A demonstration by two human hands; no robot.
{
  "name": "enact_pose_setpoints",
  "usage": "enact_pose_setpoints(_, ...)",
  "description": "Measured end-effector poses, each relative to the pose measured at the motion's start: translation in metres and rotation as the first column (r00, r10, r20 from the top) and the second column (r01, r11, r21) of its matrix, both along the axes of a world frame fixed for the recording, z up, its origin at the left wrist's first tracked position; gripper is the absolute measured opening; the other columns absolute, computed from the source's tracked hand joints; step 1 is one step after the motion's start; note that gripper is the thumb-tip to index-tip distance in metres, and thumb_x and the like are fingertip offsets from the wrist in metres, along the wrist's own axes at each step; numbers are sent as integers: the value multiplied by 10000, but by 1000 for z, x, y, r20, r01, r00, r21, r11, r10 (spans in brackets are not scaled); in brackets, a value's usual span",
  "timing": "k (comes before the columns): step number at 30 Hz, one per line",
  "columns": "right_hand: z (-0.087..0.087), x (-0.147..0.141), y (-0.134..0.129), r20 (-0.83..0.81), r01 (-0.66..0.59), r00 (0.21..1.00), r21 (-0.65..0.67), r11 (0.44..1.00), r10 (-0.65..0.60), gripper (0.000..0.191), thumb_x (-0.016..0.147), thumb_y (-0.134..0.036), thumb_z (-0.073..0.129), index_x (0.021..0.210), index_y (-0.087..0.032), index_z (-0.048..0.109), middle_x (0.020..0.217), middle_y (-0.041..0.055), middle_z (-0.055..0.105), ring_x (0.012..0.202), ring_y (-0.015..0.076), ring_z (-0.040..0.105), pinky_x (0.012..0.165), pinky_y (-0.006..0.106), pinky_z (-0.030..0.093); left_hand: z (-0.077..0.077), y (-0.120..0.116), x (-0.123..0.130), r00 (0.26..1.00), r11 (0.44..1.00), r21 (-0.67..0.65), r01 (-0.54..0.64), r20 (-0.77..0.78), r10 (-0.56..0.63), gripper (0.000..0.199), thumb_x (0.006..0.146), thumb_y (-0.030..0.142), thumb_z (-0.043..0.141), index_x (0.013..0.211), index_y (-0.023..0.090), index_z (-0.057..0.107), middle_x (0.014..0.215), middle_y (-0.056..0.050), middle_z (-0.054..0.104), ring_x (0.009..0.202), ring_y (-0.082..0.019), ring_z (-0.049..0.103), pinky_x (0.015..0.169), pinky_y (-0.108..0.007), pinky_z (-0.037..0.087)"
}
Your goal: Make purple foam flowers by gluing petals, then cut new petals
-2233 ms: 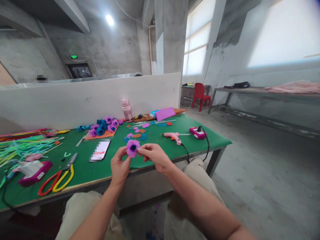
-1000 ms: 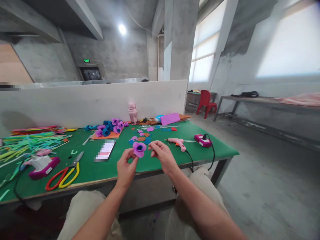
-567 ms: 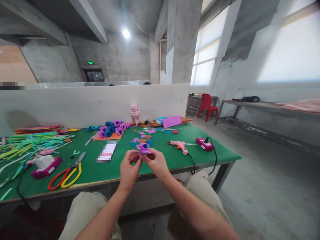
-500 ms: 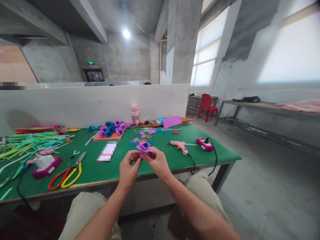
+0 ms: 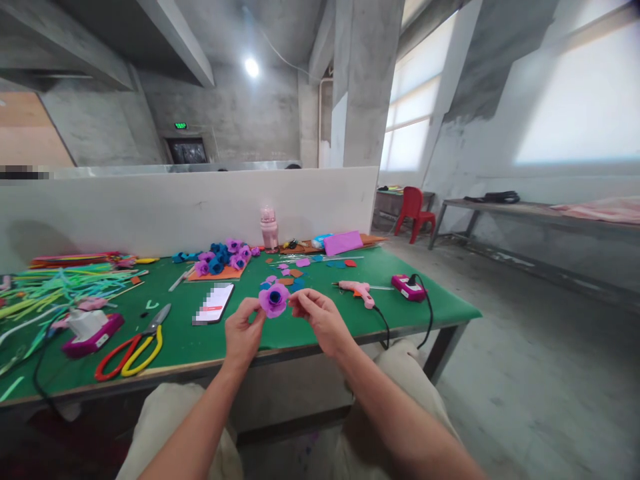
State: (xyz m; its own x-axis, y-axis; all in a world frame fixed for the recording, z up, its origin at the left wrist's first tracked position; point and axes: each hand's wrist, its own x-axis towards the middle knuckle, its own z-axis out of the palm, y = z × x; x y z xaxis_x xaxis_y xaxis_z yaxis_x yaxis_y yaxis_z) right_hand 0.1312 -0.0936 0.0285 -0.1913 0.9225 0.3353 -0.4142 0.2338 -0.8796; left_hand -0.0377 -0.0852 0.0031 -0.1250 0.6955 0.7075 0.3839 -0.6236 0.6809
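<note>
My left hand [image 5: 243, 331] pinches a purple paper flower [image 5: 267, 308] with a dark blue centre by its left edge. The flower faces me above the table's near side. Close by its right edge is my right hand [image 5: 323, 319], with thumb and fingertips drawn together; I cannot make out what, if anything, is between them. Behind the flower lie loose purple, blue and brown paper petals [image 5: 303, 263]. A pink glue gun [image 5: 357, 291] rests right of my right hand, its black cord running over the table's edge.
On the green table [image 5: 310, 337] lie a phone [image 5: 214, 303], red-and-yellow-handled scissors [image 5: 134, 348], a heap of finished flowers [image 5: 220, 259] and coloured strips [image 5: 55, 287]. A pink bottle [image 5: 269, 230] stands before a white partition [image 5: 200, 200]. Purple power sockets [image 5: 409, 288] sit at both sides.
The flower has moved slightly left and turned its front toward me. My right hand has drawn apart from my left, shifting to the flower's right edge.
</note>
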Motion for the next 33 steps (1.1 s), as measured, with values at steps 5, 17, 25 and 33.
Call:
enact_pose_setpoints(5,6,1,-5,-13,-36,999,-60,998,35,265,716,-440,677,729,-177,655,658,-6,560,603,100,463,626,241,367,-6,5,2,993,993,-31,116,1,-116,118,755,262,608,809,189,684,787,-13,644,761,-160,568,749,-267,448)
enact_pose_setpoints(17,9,1,-8,74,3,997,-75,997,2,319,628,-475,726,665,-178,615,610,-29,528,578,94,436,596,236,359,-5,1,11,994,989,-109,99,57,-93,173,714,337,655,798,198,713,757,-8,680,774,-191,599,780,-311,480)
enact_pose_setpoints(25,6,2,-2,35,73,997,-100,992,-70,298,697,-463,668,761,-185,581,722,-8,575,565,87,461,590,236,389,-7,2,8,998,994,-93,-56,7,57,169,735,336,646,795,188,700,720,6,661,687,-149,586,699,-258,465)
enact_pose_setpoints(33,7,14,-4,306,393,750,508,767,-586,135,844,-321,521,800,-212,589,783,31,594,738,166,529,715,294,424,12,-8,8,983,981,-137,-137,-141,118,177,729,336,620,766,186,706,678,-16,695,581,-144,578,576,-243,444)
